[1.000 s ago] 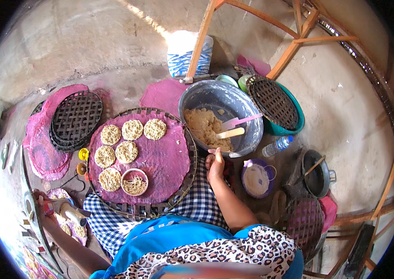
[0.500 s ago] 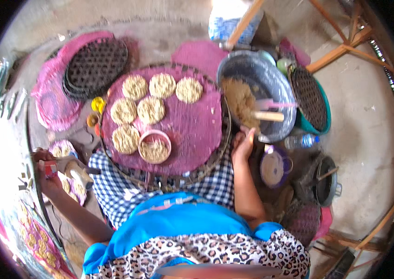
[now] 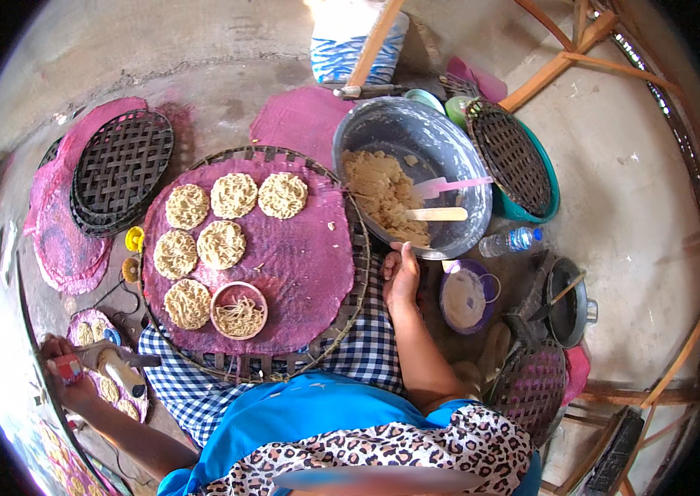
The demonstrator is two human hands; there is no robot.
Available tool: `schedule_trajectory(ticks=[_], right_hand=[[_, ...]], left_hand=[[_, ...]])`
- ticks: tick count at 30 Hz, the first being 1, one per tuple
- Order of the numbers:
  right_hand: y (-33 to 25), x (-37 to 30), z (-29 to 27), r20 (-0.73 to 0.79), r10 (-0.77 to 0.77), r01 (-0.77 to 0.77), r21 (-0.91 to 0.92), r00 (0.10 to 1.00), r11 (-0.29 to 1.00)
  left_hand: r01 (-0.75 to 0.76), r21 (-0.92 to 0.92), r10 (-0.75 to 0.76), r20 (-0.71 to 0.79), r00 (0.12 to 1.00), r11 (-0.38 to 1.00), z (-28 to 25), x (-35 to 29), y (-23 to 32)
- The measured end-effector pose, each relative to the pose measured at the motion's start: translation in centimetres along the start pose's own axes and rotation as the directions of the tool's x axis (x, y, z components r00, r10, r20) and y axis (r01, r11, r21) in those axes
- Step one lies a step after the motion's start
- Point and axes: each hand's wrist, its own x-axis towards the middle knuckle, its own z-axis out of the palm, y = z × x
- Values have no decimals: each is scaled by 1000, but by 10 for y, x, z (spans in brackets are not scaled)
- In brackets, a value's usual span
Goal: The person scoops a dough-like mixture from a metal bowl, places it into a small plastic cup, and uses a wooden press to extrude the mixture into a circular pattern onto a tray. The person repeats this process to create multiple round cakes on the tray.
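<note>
At the far left, my left hand (image 3: pixel 67 376) is closed around a hand tool (image 3: pixel 119 370) with a red part, a pale body and a dark projecting end. My right hand (image 3: pixel 402 277) is beside the near rim of a large grey basin (image 3: pixel 470 240). Its fingers are curled in, and whatever they hold, if anything, is hidden. A round woven tray (image 3: pixel 317 281) lined with pink mesh lies across my lap. Several flat noodle rounds (image 3: pixel 222 244) rest on it, and a small pink round mould (image 3: pixel 262 318) holds loose strands. Crumbly dough (image 3: pixel 379 194) fills the basin's left side.
In the basin lie a pink spatula (image 3: pixel 453 185) and a wooden-handled tool (image 3: pixel 441 214). To its right are a teal tub (image 3: pixel 550 178), a water bottle (image 3: pixel 511 241), a purple bowl (image 3: pixel 464 298) and a dark pan (image 3: pixel 569 310). Black woven trays (image 3: pixel 123 165) lie at the left.
The view has shifted, so the tray and basin appear lower and farther left. Both hands keep about the same places beside the tool and the basin; the noodle rounds stay put.
</note>
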Motion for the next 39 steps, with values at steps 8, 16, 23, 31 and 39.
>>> schedule_trajectory(ticks=[8, 16, 23, 31, 39], right_hand=[[-36, -17, 9, 234, 21, 19, -168, 972, 986], [-141, 57, 21, 856, -420, 834, -450, 301, -319], [-131, 77, 22, 545, 187, 501, -510, 817, -699], [-215, 137, 13, 528, -194, 268, -674, 827, -689], [-125, 229, 13, 387, -192, 153, -701, 902, -697]], left_hand=[[35, -81, -35, -9, 999, 996, -18, 0, -2], [-28, 48, 25, 72, 997, 998, 1, -1, -1], [13, 143, -34, 149, 988, 990, 15, -4, 1], [69, 78, -78, 121, 990, 995, 7, 4, 8], [95, 138, -105, 66, 992, 986, 16, -6, 3]])
